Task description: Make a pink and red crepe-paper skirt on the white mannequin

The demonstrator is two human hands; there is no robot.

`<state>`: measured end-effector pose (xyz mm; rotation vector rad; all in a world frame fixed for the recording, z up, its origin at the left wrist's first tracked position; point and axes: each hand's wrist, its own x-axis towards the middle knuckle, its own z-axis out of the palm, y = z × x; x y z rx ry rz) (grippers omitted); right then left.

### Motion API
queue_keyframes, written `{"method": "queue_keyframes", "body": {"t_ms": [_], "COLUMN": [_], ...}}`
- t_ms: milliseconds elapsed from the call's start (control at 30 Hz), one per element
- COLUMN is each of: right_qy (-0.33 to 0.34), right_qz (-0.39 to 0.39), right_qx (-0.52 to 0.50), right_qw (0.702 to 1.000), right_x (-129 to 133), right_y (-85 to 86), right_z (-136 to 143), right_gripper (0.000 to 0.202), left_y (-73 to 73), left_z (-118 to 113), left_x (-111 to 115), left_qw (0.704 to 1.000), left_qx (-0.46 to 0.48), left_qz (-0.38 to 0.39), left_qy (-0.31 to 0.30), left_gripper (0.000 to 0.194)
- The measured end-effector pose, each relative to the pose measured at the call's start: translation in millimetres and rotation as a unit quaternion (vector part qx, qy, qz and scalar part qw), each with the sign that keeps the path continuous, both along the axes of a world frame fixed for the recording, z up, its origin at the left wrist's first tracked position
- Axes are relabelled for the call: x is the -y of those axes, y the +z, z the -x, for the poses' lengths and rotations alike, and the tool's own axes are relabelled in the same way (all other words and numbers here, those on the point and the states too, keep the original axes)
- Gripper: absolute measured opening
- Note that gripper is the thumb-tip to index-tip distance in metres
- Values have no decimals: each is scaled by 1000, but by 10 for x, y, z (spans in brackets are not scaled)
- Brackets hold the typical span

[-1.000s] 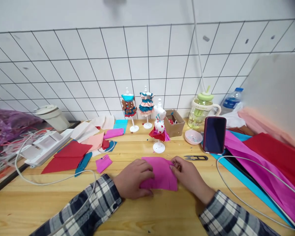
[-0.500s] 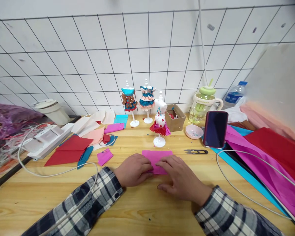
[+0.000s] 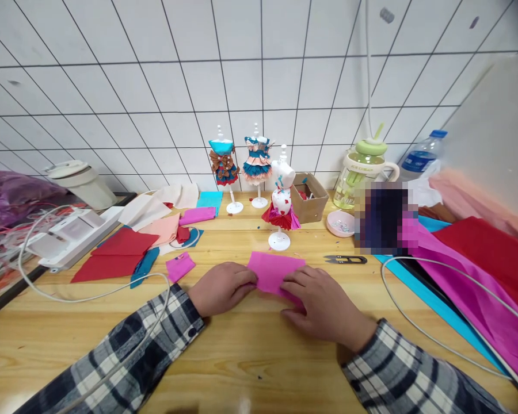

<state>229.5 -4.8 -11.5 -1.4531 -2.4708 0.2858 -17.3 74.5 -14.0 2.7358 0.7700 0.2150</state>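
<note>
A magenta paper rectangle [image 3: 274, 271] lies slightly tilted on the wooden table between my hands. At its left edge, my left hand [image 3: 224, 287] pinches the paper between thumb and fingers. The fingers of my right hand [image 3: 322, 307] rest spread over its lower right part, with the thumb apart from them below. Just behind the paper stands a small white dress form [image 3: 281, 198] with a red and magenta pleated skirt. Two more forms, one in a brown and turquoise outfit [image 3: 223, 164] and one in a teal and peach ruffled dress [image 3: 258, 162], stand farther back.
Black thread snips [image 3: 346, 260], a pink dish [image 3: 341, 223] and a cardboard box [image 3: 309, 198] are right of centre. Colored paper sheets [image 3: 487, 253] and a cable lie far right. Red paper [image 3: 116, 253], scraps and a power strip [image 3: 82, 236] are at left.
My left hand has shifted left to the paper's left edge, and more of the paper shows. The paper has turned slightly clockwise. The camera view has tilted a little.
</note>
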Motion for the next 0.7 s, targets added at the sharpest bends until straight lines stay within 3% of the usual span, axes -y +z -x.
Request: {"method": "queue_keyframes", "body": {"t_ms": [100, 333, 500, 700], "right_qy": [-38, -91, -149, -192], "right_qz": [-6, 65, 96, 89], "right_qx": [-3, -49, -80, -30], "right_qw": [999, 992, 981, 977], "right_x": [-17, -92, -153, -212], "right_y": [-54, -128, -149, -173], "right_z": [17, -26, -7, 47], "right_gripper": [17, 21, 25, 20], "left_y": [-38, -111, -88, -75], "left_z": [7, 22, 8, 37], "left_x": [-22, -65, -89, -95], "left_qw": [999, 992, 991, 991], "left_qx": [14, 62, 57, 59], "left_qz": [4, 27, 31, 73], "left_qy": [38, 105, 114, 96], "left_gripper": [23, 19, 22, 33]}}
